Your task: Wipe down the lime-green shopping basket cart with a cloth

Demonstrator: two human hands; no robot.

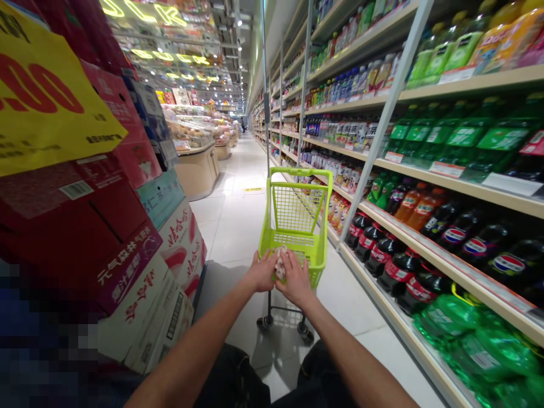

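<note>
A small crumpled, pale pinkish-white thing [280,262], perhaps a cloth, is held between my two hands. My left hand [262,271] grips its left side with the fingers curled. From the right, my right hand [294,279] closes over it, fingers bent downward. Both hands are at the near rim of a lime-green shopping cart [315,249], in front of its plastic basket. I cannot tell whether they touch the rim. Through the basket's grid the upper fold-down panel [296,209] shows. My fingers hide part of the crumpled thing.
Shelves of bottled drinks [459,209] line the right side, with large green bottles [476,328] at the bottom. Stacked drink cartons [140,283] and a yellow price sign [51,96] crowd the left. A tiled aisle [232,221] runs ahead past a display counter [198,170].
</note>
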